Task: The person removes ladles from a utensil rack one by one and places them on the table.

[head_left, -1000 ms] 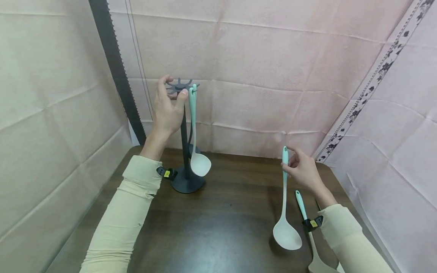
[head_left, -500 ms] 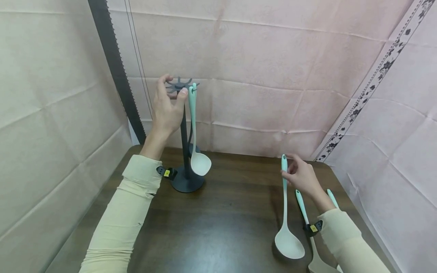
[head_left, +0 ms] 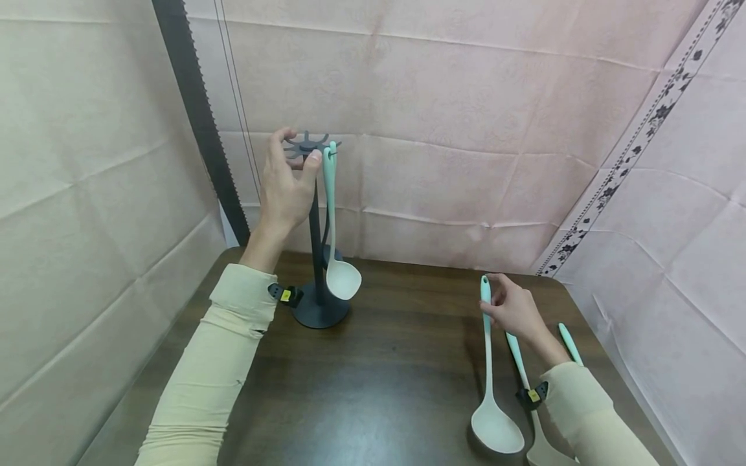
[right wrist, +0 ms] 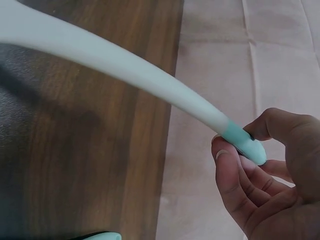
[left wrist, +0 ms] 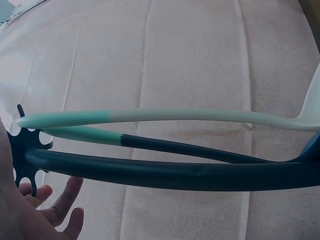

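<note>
My left hand (head_left: 285, 191) holds the hooked top of a dark utensil stand (head_left: 319, 315), thumb on one side and fingers on the other. From its hooks hangs a white spoon (head_left: 344, 279) with a mint handle. Behind that one, in the left wrist view, hangs a dark utensil (left wrist: 190, 149) with a mint grip; its head is mostly hidden. On the right, my right hand (head_left: 515, 312) pinches a white ladle (head_left: 497, 428) by the end of its mint handle. The ladle's bowl hangs low over the table.
A brown wooden table (head_left: 384, 388) lies below. Beside the right forearm are a pale turner (head_left: 544, 450) with a mint handle and another mint handle (head_left: 570, 343), partly hidden by the sleeve. Cloth walls (head_left: 437, 162) stand behind and at both sides.
My right hand has lowered the ladle and brought it a little nearer to me, its bowl now lower in the head view. The left hand and the stand stay where they were.
</note>
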A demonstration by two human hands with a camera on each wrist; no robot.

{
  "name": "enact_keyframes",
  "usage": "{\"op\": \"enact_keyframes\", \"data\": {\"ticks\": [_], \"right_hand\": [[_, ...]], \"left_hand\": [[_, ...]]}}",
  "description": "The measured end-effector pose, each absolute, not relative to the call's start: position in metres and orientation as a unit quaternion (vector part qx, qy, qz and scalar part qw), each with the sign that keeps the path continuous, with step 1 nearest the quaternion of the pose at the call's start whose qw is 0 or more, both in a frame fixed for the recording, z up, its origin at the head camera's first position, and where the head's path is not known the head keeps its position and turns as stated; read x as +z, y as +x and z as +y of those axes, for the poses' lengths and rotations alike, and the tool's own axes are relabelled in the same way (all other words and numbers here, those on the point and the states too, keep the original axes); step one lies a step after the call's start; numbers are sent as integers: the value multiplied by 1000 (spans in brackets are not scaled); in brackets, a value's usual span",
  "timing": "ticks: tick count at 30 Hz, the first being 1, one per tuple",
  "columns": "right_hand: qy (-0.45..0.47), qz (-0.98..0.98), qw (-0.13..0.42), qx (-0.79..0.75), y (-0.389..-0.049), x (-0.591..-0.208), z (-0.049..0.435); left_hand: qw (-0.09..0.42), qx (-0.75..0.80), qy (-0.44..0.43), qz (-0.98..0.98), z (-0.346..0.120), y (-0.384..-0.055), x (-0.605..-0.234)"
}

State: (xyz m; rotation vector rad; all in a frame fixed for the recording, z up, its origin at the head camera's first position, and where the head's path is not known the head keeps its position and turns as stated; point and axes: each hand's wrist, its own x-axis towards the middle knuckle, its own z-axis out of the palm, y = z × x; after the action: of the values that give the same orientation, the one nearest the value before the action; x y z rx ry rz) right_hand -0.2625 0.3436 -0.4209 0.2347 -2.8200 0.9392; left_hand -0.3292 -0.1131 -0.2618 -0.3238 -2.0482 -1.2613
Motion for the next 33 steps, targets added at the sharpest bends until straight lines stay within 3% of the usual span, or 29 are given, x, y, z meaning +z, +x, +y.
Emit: {"op": "enact_keyframes", "data": {"ticks": [33], "right_hand": [[50, -949, 5, 313, -255, -453, 347]], "left_hand": [[349, -485, -120, -793, -113, -327, -261]]}}
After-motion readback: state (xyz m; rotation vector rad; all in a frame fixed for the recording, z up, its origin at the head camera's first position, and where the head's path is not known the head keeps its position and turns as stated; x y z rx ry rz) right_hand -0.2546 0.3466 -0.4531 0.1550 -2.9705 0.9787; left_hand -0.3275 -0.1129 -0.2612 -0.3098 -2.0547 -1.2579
